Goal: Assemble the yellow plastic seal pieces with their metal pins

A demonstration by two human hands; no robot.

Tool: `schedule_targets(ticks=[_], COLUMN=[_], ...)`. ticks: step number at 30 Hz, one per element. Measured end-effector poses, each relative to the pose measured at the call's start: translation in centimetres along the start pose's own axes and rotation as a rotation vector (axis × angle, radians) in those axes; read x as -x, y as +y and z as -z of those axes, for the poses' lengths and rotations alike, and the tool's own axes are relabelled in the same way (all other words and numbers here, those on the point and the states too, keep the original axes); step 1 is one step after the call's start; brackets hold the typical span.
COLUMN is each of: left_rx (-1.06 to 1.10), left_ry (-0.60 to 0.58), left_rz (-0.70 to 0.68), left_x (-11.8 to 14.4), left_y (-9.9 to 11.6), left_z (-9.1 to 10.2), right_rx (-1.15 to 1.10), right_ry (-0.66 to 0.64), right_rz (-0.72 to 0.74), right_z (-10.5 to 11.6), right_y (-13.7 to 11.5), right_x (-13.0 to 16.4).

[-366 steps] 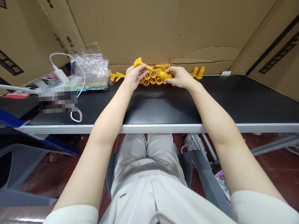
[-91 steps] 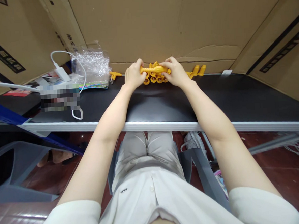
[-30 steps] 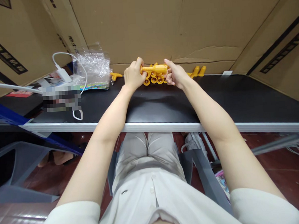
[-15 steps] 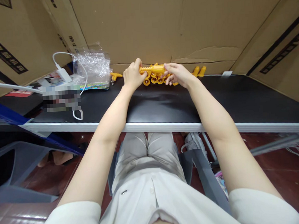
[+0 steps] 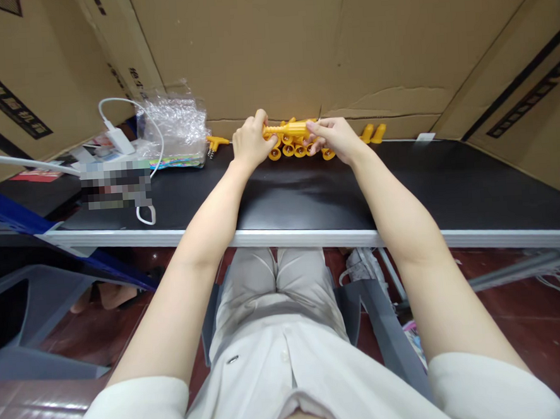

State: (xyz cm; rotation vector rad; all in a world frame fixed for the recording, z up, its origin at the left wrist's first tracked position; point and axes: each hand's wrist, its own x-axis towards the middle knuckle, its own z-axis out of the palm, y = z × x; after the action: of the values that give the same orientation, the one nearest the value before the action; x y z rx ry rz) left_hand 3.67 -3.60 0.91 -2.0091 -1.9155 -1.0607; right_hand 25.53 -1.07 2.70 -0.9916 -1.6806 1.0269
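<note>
Both hands grip one yellow part [image 5: 290, 130] at the table's [image 5: 310, 236] far edge: left hand [image 5: 250, 145] closed on its left end, right hand [image 5: 335, 140] pinching the right. Long axis runs left-right, level. Yellow cups [image 5: 288, 150] beneath. Bubble-wrap bag [image 5: 173, 130] far left, contents unclear.

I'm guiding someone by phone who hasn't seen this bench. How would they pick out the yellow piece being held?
Start at the black table and go to its far edge, by the cardboard wall. There the left hand and right hand meet over a cluster of yellow parts. The held yellow piece is the long ribbed bar between both hands, above the cluster.
</note>
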Motion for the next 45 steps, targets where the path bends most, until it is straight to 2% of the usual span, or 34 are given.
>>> schedule_targets(ticks=[6, 12, 19, 27, 45], left_rx=[0.014, 0.004, -0.009, 0.008, -0.032], left_ry=[-0.025, -0.033, -0.034, -0.032, -0.032], left_rz=[0.014, 0.004, 0.004, -0.013, -0.030], left_x=[0.1, 0.2, 0.3, 0.1, 0.5], left_y=[0.2, 0.5, 0.5, 0.1, 0.7], left_z=[0.2, 0.2, 0.3, -0.1, 0.2], right_rx=[-0.001, -0.004, -0.048, -0.087, -0.154], right_ry=[0.031, 0.077, 0.082, 0.097, 0.052], right_rz=[-0.046, -0.155, -0.180, -0.236, -0.376], right_z=[-0.4, -0.7, -0.7, -1.0, -1.0], right_y=[0.0, 0.0, 0.2, -0.6, -0.7], right_x=[-0.1, -0.4, -0.6, -0.3, -0.6])
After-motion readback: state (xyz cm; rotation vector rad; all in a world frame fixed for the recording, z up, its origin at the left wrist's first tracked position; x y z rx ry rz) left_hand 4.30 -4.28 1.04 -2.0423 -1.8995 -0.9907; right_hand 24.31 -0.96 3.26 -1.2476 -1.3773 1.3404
